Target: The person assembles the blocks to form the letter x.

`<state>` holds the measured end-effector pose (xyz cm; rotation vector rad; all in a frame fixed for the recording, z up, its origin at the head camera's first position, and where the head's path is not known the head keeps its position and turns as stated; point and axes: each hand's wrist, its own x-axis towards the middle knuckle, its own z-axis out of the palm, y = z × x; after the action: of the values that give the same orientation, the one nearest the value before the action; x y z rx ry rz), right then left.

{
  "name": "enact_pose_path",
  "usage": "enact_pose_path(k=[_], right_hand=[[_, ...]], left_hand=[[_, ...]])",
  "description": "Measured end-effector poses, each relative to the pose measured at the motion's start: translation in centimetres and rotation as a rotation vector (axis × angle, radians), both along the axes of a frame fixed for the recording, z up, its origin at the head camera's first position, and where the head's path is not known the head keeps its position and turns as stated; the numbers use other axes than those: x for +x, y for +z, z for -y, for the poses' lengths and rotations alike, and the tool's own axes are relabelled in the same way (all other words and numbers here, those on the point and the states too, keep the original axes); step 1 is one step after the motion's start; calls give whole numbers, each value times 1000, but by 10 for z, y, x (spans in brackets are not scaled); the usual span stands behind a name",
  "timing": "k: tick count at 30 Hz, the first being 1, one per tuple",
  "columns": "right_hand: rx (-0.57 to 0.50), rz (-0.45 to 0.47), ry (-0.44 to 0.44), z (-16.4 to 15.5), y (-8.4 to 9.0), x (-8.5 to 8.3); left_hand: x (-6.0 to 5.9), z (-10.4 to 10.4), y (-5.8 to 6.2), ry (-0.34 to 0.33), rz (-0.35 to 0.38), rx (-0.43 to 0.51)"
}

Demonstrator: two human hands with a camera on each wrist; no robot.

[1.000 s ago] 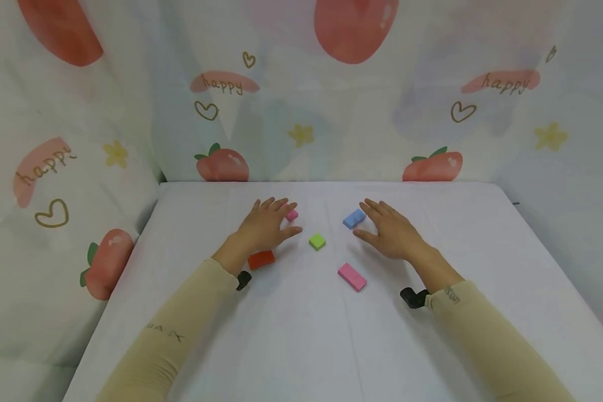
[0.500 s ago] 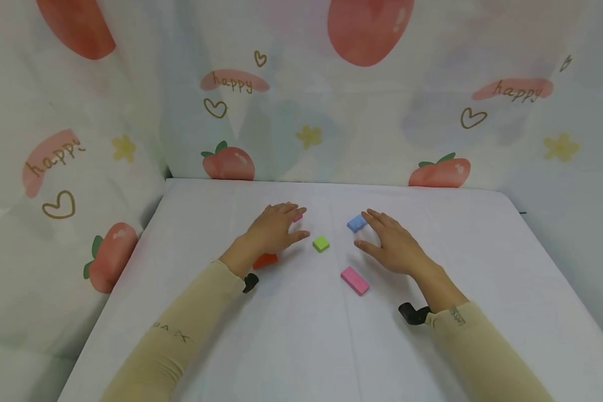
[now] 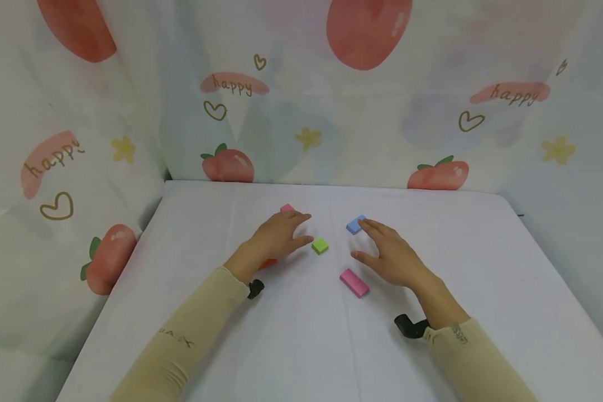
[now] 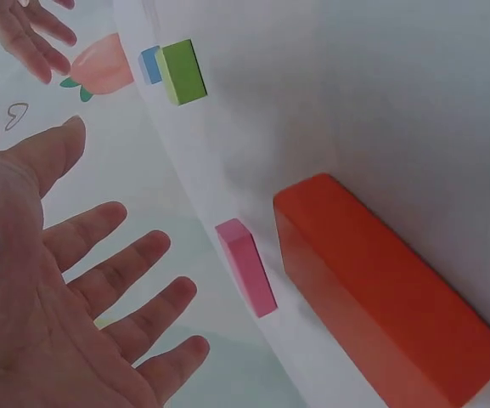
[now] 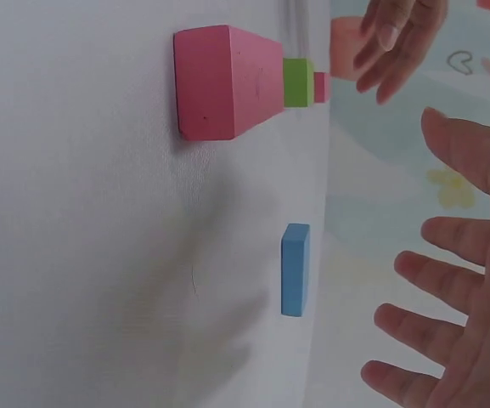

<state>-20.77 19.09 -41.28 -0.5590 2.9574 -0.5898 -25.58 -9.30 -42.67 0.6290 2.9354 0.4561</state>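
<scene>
1. From where I stand, the handling seems hardly begun: five blocks lie separately on the white table (image 3: pixel 301 340), none lifted, stacked or joined to another. Everything that could be done with them looks left to do.
2. The left hand (image 3: pixel 278 233) hovers over the left side, fingers spread and apart, with nothing in its grasp. Below it, partly covered, lies the red-orange block (image 3: pixel 268 263); the far pink block (image 3: pixel 287 207) peeks out just beyond the knuckles.
3. The right hand (image 3: pixel 394 254) hangs the same way on the right, thumb well away from the fingers, gripping nothing. Its fingertips overlap the blue block (image 3: pixel 354 225) from above, but the right wrist view shows a gap between them.
4. Between the two hands sits the green block (image 3: pixel 320 246), the smallest-looking, squarish on top and bright lime.
5. Nearer, right of the middle, the near pink block (image 3: pixel 354 283) lies at a slant, a long bar with a few tiny dark specks.
6. The red-orange one is a plain oblong with smooth faces; the blue one is oblong too, and fairly thin. All five rest flat.
</scene>
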Motion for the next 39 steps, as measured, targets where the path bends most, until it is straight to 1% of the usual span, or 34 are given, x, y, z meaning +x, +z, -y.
enact_pose_path(k=[5, 13, 20, 26, 34, 39], right_hand=[[0, 24, -15, 1, -1, 5], [11, 44, -28, 3, -4, 10], [11, 42, -23, 5, -7, 15], [-4, 73, -17, 6, -13, 18], [-3, 120, -35, 9, -16, 25], [-7, 134, -34, 8, -20, 26]], left_hand=[[1, -4, -2, -3, 18, 32], [3, -9, -7, 4, 60, 122], [3, -15, -12, -11, 84, 137], [7, -19, -15, 13, 118, 174], [5, -26, -25, 16, 98, 210], [7, -29, -26, 36, 105, 236]])
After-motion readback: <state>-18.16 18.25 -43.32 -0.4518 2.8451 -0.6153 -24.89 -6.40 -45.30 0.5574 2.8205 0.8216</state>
